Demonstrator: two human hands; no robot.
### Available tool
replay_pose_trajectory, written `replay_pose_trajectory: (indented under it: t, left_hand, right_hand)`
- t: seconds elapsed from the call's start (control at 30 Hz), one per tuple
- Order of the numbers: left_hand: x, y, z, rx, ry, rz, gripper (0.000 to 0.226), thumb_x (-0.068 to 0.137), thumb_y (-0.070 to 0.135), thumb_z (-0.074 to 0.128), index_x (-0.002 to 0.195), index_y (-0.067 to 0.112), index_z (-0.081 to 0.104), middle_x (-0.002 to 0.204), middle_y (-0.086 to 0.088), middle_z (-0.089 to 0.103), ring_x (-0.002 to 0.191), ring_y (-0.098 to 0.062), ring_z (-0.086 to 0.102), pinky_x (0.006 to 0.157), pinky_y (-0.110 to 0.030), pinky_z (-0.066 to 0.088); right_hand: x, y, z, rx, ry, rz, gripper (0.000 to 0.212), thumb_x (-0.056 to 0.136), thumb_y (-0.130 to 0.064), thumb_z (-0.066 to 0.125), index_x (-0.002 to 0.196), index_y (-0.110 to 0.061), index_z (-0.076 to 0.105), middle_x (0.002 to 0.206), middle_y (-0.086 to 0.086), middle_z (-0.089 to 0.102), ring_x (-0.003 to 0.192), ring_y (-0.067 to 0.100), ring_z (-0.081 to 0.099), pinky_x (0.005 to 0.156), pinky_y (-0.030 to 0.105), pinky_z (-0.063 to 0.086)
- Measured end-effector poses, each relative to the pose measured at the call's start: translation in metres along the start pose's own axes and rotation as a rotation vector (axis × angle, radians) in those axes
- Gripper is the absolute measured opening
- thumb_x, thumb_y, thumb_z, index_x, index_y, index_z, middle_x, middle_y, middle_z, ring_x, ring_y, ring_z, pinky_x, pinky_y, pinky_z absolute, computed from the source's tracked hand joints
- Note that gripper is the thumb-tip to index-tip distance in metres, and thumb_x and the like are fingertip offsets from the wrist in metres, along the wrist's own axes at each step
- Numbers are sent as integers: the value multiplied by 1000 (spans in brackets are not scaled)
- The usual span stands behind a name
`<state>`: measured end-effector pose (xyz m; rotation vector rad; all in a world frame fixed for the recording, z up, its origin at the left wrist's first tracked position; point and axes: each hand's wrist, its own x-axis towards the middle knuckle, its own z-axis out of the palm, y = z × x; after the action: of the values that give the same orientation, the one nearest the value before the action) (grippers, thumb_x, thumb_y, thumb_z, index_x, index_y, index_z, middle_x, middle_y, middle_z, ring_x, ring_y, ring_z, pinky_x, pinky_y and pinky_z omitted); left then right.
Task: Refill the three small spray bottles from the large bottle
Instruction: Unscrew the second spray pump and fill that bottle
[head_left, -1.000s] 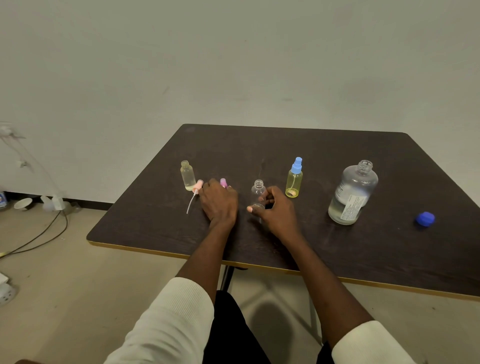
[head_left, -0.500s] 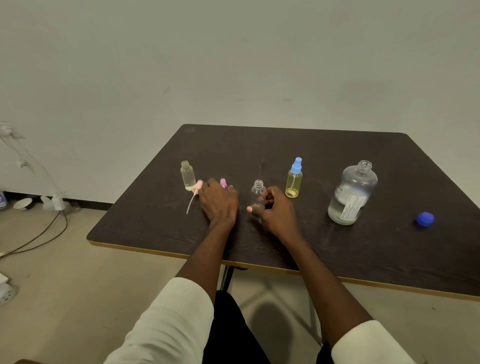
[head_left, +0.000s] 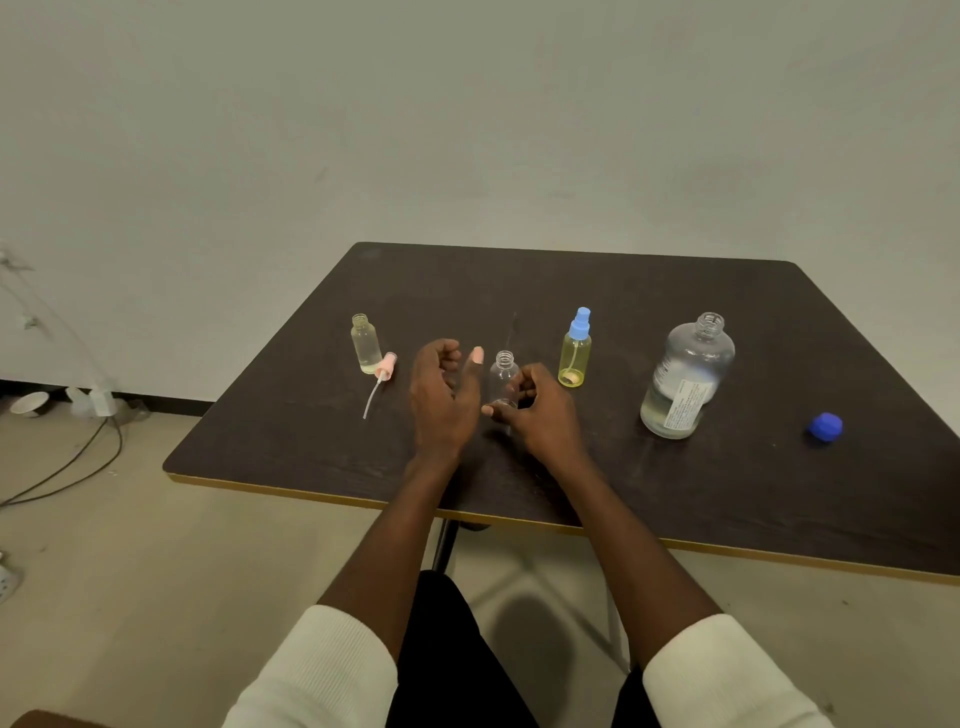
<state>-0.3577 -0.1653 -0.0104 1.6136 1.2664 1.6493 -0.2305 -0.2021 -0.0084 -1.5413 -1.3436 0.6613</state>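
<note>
A small clear spray bottle (head_left: 503, 376) stands uncapped at the middle of the dark table (head_left: 727, 499); my right hand (head_left: 540, 415) grips its lower part. My left hand (head_left: 441, 395) is raised just left of it, fingers curled, pinching a small pink spray cap (head_left: 477, 355) at the thumb tip. Further left is an uncapped small bottle (head_left: 365, 345) with pale liquid, and its pale pink spray head (head_left: 384, 367) lies beside it. A yellow bottle with a blue sprayer (head_left: 574, 357) stands to the right. The large clear bottle (head_left: 685, 379) is open and partly full.
The large bottle's blue cap (head_left: 826, 427) lies near the table's right edge. Cables (head_left: 78, 457) and a small bowl (head_left: 31, 402) sit on the floor at the left, by the wall. The table's near edge has a yellow trim.
My left hand has lifted off the table and turned upright, taking the pink cap with it. My right hand still holds the clear bottle in the same place.
</note>
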Motion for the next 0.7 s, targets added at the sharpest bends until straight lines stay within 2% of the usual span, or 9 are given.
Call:
replay_pose_trajectory:
  t: [0.07, 0.13, 0.27, 0.33, 0.43, 0.53, 0.6, 0.7]
  left_hand:
    - [-5, 1, -1, -7, -114, -13, 46, 88, 46, 71, 122, 19, 57, 112, 3, 62, 102, -9, 60, 84, -20, 51]
    - [-7, 3, -1, 31, -205, -23, 57, 84, 46, 76, 129, 18, 56, 122, 4, 61, 108, -7, 59, 86, -16, 49]
    - [-6, 2, -1, 92, -316, -61, 71, 80, 44, 81, 138, 14, 52, 130, 3, 59, 114, -9, 57, 92, -20, 49]
    - [-7, 4, 0, 137, -374, -45, 68, 81, 43, 80, 136, 15, 53, 125, 6, 59, 110, -8, 57, 89, -17, 47]
    - [-9, 11, -1, 185, -426, -5, 51, 84, 34, 79, 128, 21, 56, 109, 16, 57, 94, 2, 57, 79, -10, 47]
    - [-9, 11, 1, 182, -443, 11, 36, 85, 31, 79, 115, 25, 61, 103, 14, 64, 93, 1, 62, 85, -20, 53]
    - [-12, 12, 5, 160, -433, -12, 39, 83, 32, 79, 117, 18, 64, 104, 8, 69, 95, -5, 65, 86, -26, 55]
    - [-23, 21, 18, 112, -412, -64, 45, 82, 30, 81, 120, 17, 61, 110, 10, 67, 98, -6, 64, 83, -17, 51]
  right_hand:
    - [0, -1, 0, -6, 11, -2, 32, 72, -21, 82, 91, -17, 56, 86, -5, 65, 79, 10, 63, 66, 26, 53]
    - [-1, -2, 0, -18, 12, 0, 31, 74, -16, 79, 96, -15, 57, 86, -7, 66, 79, 7, 63, 68, 28, 54]
    - [-4, -4, -3, -30, 11, -24, 31, 73, -8, 76, 96, -11, 54, 86, -2, 65, 78, 14, 63, 62, 25, 51]
    - [-9, -3, -6, -32, 2, -10, 33, 73, -6, 76, 96, -13, 54, 87, -2, 64, 78, 12, 62, 59, 20, 48]
    - [-16, 3, -12, -18, 21, 22, 35, 73, -7, 78, 97, -17, 55, 92, -3, 64, 85, 10, 62, 67, 21, 52]
    - [-25, 7, -21, -53, 152, -20, 30, 75, -10, 78, 95, -17, 57, 96, -2, 62, 89, 11, 59, 72, 20, 49]
    - [-32, 6, -28, -128, 271, -81, 25, 79, -9, 74, 96, -15, 57, 98, -1, 59, 88, 10, 55, 73, 22, 47]
    - [-42, 3, -41, -228, 497, -220, 22, 80, -10, 69, 96, -12, 55, 100, 1, 53, 91, 13, 50, 80, 32, 48]
